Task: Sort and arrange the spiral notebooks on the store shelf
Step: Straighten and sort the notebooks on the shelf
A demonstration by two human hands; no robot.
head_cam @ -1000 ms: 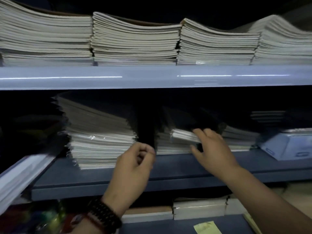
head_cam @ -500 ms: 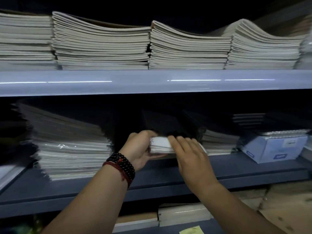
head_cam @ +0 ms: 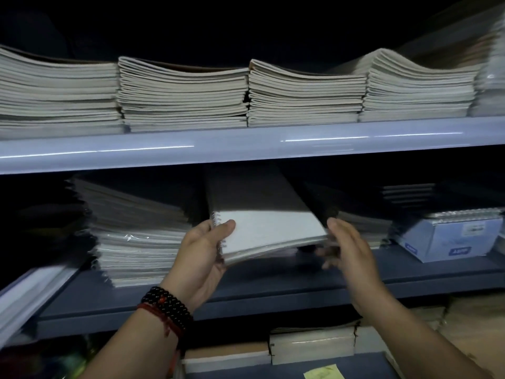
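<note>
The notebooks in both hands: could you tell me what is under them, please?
Under the notebooks only the shadowed middle shelf shows. The left hand grips their spiral edge, the right hand holds the other. Farther back is dark.

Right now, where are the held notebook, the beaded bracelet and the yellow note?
held notebook (head_cam: 267, 231), head view, white cover.
beaded bracelet (head_cam: 169, 305), head view, black beads.
yellow note (head_cam: 323, 372), head view, its middle.

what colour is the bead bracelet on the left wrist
Black bead bracelet, next to a red cord; head view.

Left hand (head_cam: 202, 255) and right hand (head_cam: 352, 250) hold spiral notebooks (head_cam: 270, 231) (tilted) over shelf (head_cam: 273, 291)
</note>
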